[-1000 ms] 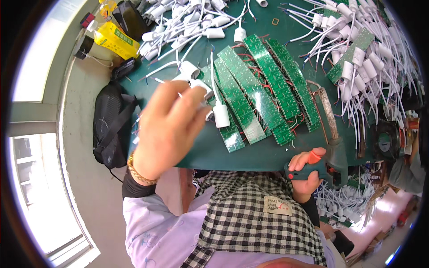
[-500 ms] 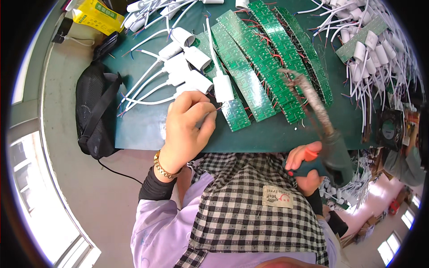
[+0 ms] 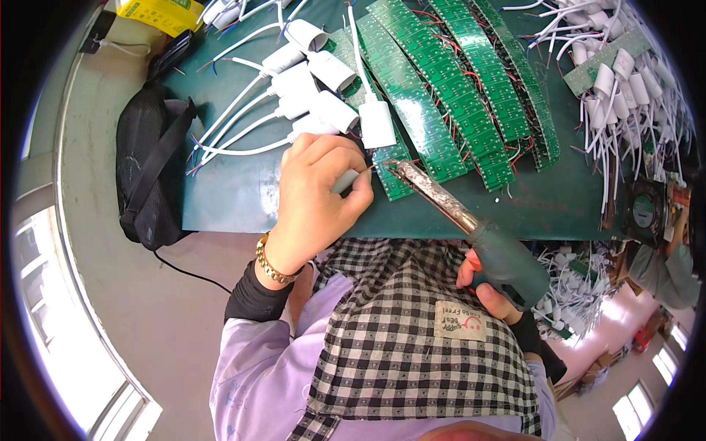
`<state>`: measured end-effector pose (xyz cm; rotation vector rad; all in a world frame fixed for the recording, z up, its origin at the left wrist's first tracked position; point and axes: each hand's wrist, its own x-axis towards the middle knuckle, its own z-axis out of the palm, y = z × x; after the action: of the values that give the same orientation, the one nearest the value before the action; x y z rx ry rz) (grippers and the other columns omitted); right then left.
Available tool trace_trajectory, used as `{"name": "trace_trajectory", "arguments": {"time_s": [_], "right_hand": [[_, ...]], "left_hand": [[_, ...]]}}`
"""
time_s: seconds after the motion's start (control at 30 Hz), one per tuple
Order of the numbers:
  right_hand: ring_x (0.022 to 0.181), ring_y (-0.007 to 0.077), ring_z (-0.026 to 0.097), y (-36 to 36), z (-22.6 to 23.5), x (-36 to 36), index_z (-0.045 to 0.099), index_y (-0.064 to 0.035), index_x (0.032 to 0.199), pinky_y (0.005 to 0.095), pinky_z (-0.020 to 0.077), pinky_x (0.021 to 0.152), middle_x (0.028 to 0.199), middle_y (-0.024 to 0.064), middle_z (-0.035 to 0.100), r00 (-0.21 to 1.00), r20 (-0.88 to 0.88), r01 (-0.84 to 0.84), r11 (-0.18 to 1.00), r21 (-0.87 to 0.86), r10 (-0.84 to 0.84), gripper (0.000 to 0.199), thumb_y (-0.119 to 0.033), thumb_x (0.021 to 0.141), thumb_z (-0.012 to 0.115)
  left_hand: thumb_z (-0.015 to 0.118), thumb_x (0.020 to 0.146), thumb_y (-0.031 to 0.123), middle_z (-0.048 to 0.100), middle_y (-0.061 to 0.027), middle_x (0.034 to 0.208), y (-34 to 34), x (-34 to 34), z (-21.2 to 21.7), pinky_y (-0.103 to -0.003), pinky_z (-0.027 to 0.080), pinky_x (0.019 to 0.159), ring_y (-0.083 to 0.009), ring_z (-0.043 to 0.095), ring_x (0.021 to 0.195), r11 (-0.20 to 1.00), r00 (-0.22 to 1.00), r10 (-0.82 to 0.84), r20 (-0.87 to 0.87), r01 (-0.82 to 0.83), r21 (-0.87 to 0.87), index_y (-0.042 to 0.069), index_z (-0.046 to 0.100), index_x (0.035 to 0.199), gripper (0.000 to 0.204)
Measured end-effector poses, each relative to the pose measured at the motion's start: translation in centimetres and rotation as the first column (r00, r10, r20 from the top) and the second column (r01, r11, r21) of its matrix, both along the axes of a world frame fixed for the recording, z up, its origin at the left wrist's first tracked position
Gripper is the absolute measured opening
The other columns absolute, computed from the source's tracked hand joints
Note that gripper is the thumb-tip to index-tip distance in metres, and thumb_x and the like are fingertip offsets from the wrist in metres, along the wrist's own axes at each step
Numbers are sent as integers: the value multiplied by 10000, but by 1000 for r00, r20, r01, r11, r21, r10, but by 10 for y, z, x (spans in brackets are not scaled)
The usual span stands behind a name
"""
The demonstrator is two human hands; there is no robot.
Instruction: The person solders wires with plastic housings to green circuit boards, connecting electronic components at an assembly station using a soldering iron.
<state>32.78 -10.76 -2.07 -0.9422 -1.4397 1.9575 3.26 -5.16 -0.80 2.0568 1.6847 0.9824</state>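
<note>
Head view: left hand (image 3: 316,198) is closed, pinching a thin wire (image 3: 365,170) at the near end of a green board (image 3: 393,180). Right hand (image 3: 489,283) is closed on the soldering iron (image 3: 471,228), whose long axis runs from near right up to far left, tip just beside the wire. Both lie on the green counter (image 3: 235,195); white adapters (image 3: 323,88) sit farther off.

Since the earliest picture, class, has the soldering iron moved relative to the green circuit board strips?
Yes. The soldering iron, gripped in the right hand, has swung up and left over the table edge; its tip now sits at the near end of the green circuit board strips, beside the left hand.
</note>
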Motion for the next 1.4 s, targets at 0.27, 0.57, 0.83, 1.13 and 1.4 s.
{"name": "trace_trajectory", "arguments": {"time_s": [0.27,0.57,0.83,1.13,1.4], "right_hand": [[787,197,538,0,-8,2,429,-26,1232,332,475,712,853,111,532,999,-2,-49,997,60,49,489,-269,843,601],[770,199,545,2,-7,-2,434,-17,1124,321,483,692,848,110,526,998,8,-59,996,70,59,421,-264,831,608],[681,199,520,-6,5,-15,394,-25,1176,334,464,620,781,97,517,967,-94,230,970,-82,-237,576,-404,816,634],[643,188,524,-5,7,-14,361,-31,1213,323,460,597,748,81,520,963,-28,268,963,-1,-268,652,-486,818,612],[646,191,526,-7,6,-11,379,-31,1202,321,455,592,742,73,520,962,-47,271,962,31,-270,635,-480,818,614]], "left_hand": [[662,610,9,608,-32,816,0,0,-2,-342,418,709,-252,534,767,1000,999,2,40,-3,18,68,572,716,152],[662,622,23,601,-25,819,0,0,-2,-348,412,710,-247,530,778,1000,1000,1,19,-1,-1,75,582,721,138],[671,640,44,600,-17,819,1,0,-2,-341,401,709,-239,530,788,1000,1000,-1,3,1,-13,85,585,721,125],[666,650,46,590,-17,828,0,-1,-4,-349,388,708,-241,524,803,1000,1000,-16,-20,16,-8,90,569,735,136],[662,659,-1,590,-60,817,-3,0,1,-342,427,726,-255,536,791,1000,1000,-5,7,5,-27,55,559,770,161]]}}
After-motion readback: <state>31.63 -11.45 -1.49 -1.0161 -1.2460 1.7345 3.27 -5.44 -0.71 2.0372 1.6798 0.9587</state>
